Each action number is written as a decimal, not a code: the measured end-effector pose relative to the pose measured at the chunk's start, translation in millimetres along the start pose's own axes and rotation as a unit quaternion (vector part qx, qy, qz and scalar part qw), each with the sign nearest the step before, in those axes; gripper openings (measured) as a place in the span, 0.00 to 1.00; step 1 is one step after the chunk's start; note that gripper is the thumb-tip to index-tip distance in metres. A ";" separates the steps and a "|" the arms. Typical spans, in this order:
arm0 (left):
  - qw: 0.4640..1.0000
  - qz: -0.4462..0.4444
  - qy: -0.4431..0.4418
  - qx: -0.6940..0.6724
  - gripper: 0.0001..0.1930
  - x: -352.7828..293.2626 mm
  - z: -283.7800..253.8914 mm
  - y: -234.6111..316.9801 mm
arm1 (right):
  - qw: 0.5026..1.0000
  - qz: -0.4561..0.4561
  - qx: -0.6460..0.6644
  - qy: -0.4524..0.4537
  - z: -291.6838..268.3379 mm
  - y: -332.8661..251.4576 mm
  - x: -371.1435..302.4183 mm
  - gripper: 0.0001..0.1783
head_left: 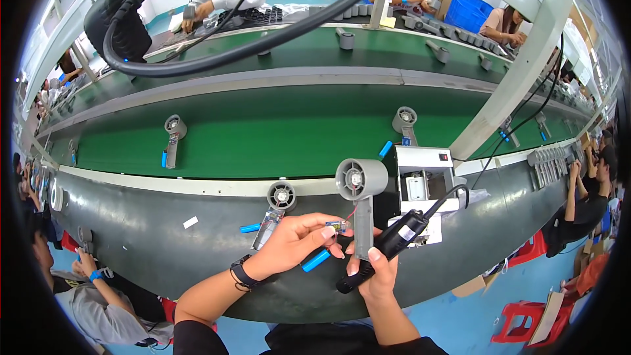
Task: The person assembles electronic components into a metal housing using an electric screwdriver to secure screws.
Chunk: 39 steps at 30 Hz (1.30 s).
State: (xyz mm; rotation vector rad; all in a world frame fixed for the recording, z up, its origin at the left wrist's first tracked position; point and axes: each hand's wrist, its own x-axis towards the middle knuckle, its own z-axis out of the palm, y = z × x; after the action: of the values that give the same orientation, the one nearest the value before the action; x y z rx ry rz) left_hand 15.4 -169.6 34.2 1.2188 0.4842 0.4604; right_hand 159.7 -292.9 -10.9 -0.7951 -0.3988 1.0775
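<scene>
My left hand (296,244) pinches a small circuit board (336,226) between thumb and fingers. Thin wires run from the board to a grey handheld fan body (363,220), its round head up and its handle down. My right hand (379,277) grips that handle's lower end together with a black electric screwdriver (394,240), which lies slantwise across the palm. Just below the board hangs or lies a blue battery cell (316,261); its lead is hidden. Beyond my left wrist, a second opened fan (281,196) rests on the bench with its blue cell (250,228) beside it.
A white-and-black boxy machine (422,187) stands right of my hands. Behind the dark bench (164,217), a green conveyor belt (289,141) carries more fans (173,133). A thick black cable (263,46) and a pale frame post (506,85) cross above. Co-workers sit all around.
</scene>
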 end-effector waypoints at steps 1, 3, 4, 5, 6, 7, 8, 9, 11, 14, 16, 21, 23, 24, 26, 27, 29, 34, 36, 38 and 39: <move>0.999 -0.017 -0.006 0.027 0.15 -0.2 1.2 3.0 | 1.000 -0.005 -0.001 0.004 0.3 -1.5 -0.9 0.32; 0.999 0.009 -0.008 0.043 0.15 0.9 -1.3 -3.5 | 1.000 -0.006 0.004 -0.001 -2.9 1.2 0.6 0.31; 0.998 0.036 -0.009 0.058 0.15 1.5 -1.6 -5.6 | 1.000 -0.007 0.008 -0.007 -4.1 2.1 1.1 0.31; 0.998 0.035 -0.009 0.059 0.15 0.8 -0.6 -4.9 | 1.000 -0.008 0.009 -0.006 -3.6 1.5 1.1 0.31; 0.999 0.013 0.033 0.032 0.15 -0.5 1.3 -2.5 | 1.000 -0.002 -0.006 -0.006 -2.0 0.3 1.2 0.30; 0.997 -0.011 0.070 0.003 0.14 1.3 3.4 -3.3 | 1.000 0.002 -0.022 -0.001 -3.2 -0.7 0.9 0.30; 0.995 0.002 0.097 -0.027 0.12 1.2 3.8 -6.7 | 1.000 0.002 -0.021 -0.001 -3.4 0.2 0.6 0.30; 0.994 0.003 0.102 -0.048 0.11 0.3 4.2 -7.3 | 0.999 0.008 -0.032 -0.007 -3.5 1.1 0.2 0.29; 0.992 0.005 0.107 -0.068 0.10 0.3 3.8 -8.3 | 0.999 0.016 -0.044 -0.022 -4.6 3.9 -0.3 0.28; 0.991 0.009 0.097 -0.088 0.07 0.4 2.4 -9.1 | 0.995 0.035 -0.075 -0.046 -2.3 4.4 -2.4 0.28; 0.988 0.012 0.114 -0.102 0.06 -0.2 1.7 -9.5 | 0.996 0.035 -0.071 -0.050 -1.5 5.5 -3.6 0.28; 0.991 0.017 0.101 -0.082 0.06 2.1 -2.6 -8.7 | 0.994 0.034 -0.085 -0.066 -2.5 5.1 -3.3 0.28; 0.992 0.012 0.101 -0.076 0.06 1.3 -1.7 -6.9 | 0.993 0.034 -0.090 -0.069 -0.7 3.9 -3.0 0.28; 0.992 0.016 0.108 -0.071 0.06 0.9 -0.8 -7.3 | 0.992 0.034 -0.094 -0.071 -0.2 3.9 -2.7 0.28; 0.991 0.020 0.114 -0.067 0.06 1.4 1.4 -7.0 | 0.992 0.036 -0.098 -0.071 -0.9 4.1 -2.3 0.28; 0.991 0.027 0.118 -0.056 0.05 2.3 2.8 -6.5 | 0.992 0.038 -0.102 -0.070 -1.3 3.9 -2.3 0.28; 0.991 0.034 0.123 -0.045 0.05 2.8 2.4 -7.3 | 0.992 0.034 -0.102 -0.069 -0.3 2.8 -2.5 0.28; 0.993 0.031 0.101 -0.046 0.12 6.7 4.5 -2.8 | 0.991 0.042 -0.090 -0.087 0.6 1.5 0.2 0.28; 0.996 0.006 0.070 -0.049 0.13 6.4 -0.7 -2.2 | 0.991 0.066 -0.051 -0.102 -0.8 0.1 0.3 0.29; 0.998 -0.018 0.040 -0.052 0.14 5.2 -3.2 -2.6 | 0.990 0.087 -0.031 -0.103 -6.6 1.4 -2.3 0.30; 0.998 -0.011 0.043 -0.050 0.14 4.6 -3.4 -3.2 | 0.989 0.108 -0.012 -0.104 -9.3 2.8 -4.4 0.31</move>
State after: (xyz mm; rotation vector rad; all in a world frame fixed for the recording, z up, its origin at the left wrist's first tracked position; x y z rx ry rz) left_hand 17.4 -165.2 29.7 1.1004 0.5418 0.5129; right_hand 162.0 -299.7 -18.7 -0.7614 -0.5108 1.3673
